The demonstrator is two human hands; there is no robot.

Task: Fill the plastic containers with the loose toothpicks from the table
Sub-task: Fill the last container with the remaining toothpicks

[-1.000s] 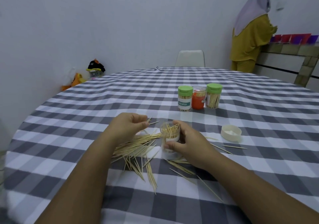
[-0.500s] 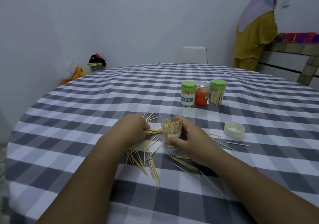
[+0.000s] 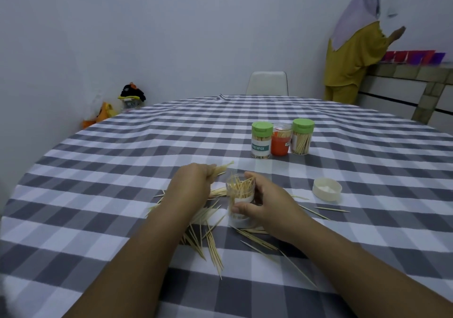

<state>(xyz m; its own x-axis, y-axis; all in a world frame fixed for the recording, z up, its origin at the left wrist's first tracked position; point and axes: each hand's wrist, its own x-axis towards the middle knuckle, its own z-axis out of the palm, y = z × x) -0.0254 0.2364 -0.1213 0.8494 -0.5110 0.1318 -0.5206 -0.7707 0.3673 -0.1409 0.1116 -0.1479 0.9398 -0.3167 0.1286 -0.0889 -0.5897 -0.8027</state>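
gripping toothpicks (image 3: 221, 168), left hand (image 3: 192, 182) curled.

Four plastic containers (image 3: 240, 201) — three capped, one open — one loose lid (image 3: 327, 189), two hands (image 3: 193, 185).

Round tabletop (image 3: 122, 175) under a grey-and-white checked cloth, with toothpicks and containers on it.

Loose toothpicks (image 3: 210, 239) lie scattered in a heap near the front middle of the cloth, a few strays (image 3: 331, 209) off to the right. A clear open container (image 3: 240, 200) stands upright among them, partly filled with toothpicks. To its right sits a white lid (image 3: 327, 189), upturned. Farther back three containers stand close together in a row: a green-lidded one with a label (image 3: 261, 139), an orange one (image 3: 280, 139), and another green-lidded one (image 3: 302, 136).
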